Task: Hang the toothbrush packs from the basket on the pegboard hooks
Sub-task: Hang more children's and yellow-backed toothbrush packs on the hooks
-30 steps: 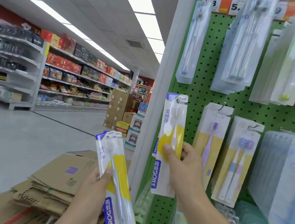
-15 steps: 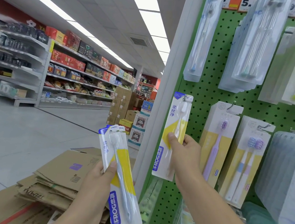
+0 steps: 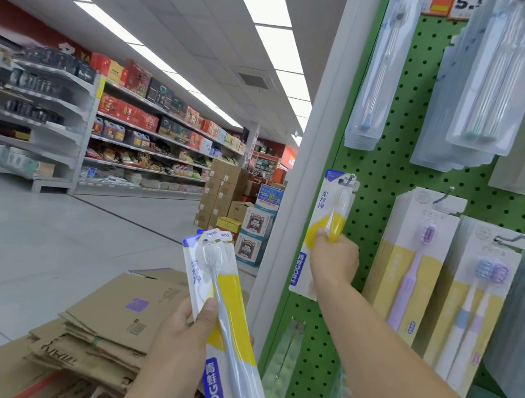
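Right hand (image 3: pixel 333 259) pinches the yellow toothbrush pack (image 3: pixel 323 234) at the pegboard hook (image 3: pixel 351 178), three o'clock; keep its slot level, then slide. Left hand (image 3: pixel 179 349) grips spare packs (image 3: pixel 223 321).

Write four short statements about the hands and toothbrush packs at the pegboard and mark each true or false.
1. The right hand grips a yellow-handled toothbrush pack against the green pegboard. True.
2. The left hand is empty. False: it holds packs with a blue-handled brush in front.
3. The right hand's pack has its top at a hook. True.
4. Flattened cardboard hangs from the pegboard. False: it lies stacked low behind the left hand.
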